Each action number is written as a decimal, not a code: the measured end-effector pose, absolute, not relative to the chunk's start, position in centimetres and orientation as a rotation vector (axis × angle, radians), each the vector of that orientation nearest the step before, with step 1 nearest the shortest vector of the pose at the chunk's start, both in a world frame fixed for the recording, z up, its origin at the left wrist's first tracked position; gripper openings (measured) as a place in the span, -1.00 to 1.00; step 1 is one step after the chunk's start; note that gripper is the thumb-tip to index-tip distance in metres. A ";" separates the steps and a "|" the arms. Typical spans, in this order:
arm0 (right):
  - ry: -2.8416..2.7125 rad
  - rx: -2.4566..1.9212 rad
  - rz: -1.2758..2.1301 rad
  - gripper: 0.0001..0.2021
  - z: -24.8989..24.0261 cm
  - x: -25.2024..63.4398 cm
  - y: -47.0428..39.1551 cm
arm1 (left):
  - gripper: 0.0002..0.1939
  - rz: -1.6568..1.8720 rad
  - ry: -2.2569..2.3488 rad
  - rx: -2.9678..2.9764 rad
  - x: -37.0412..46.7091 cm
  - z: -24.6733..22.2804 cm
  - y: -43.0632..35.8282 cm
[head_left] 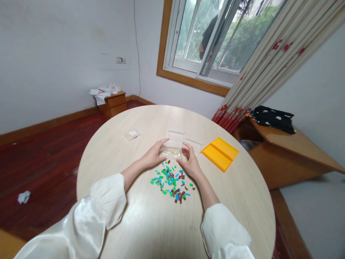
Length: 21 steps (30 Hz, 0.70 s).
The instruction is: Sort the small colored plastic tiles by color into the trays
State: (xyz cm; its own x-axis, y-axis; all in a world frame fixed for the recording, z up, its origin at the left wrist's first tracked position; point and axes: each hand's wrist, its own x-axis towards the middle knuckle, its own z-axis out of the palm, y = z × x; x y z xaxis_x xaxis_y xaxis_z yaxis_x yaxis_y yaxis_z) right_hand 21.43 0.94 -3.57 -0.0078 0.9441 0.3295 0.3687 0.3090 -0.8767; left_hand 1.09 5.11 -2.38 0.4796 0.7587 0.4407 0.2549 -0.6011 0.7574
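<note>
My left hand (155, 154) and my right hand (190, 161) grip a small clear plastic box (171, 152) from its two sides, thumbs on the near edge and fingers on the far side. Several pale yellow pieces lie inside the box. Just in front of it, a loose pile of small building bricks (172, 181) in green, blue and brown spreads over the table. Behind the box lie a clear plastic tray (175, 136) and another clear tray (194, 145), both close to my fingers.
A round pale wooden table (107, 154) carries everything. To the right lies a yellow two-part tray (220, 154); at the back left is a small clear bag (132, 135) with yellow bits. A wooden cabinet (296, 154) stands beyond the right edge. Outside the window is a person (208, 37).
</note>
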 end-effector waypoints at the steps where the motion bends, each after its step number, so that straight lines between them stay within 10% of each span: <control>1: -1.573 -1.226 0.715 -0.35 -3.5 21.4 0.9 | -0.24 1.056 0.839 2.129 1.0 -2.4 5.2; 21: -1.588 -1.277 0.578 -0.75 -4.9 21.9 1.4 | -0.69 1.024 0.931 2.292 0.7 -3.5 5.7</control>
State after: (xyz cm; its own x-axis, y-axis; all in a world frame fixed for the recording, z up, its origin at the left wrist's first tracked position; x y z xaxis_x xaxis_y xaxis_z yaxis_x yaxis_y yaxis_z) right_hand 21.86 1.39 -4.92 0.0322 0.9203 0.3899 0.4543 0.3340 -0.8259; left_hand 0.70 5.75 -3.55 0.4940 0.7351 0.4643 0.3929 -0.6651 0.6350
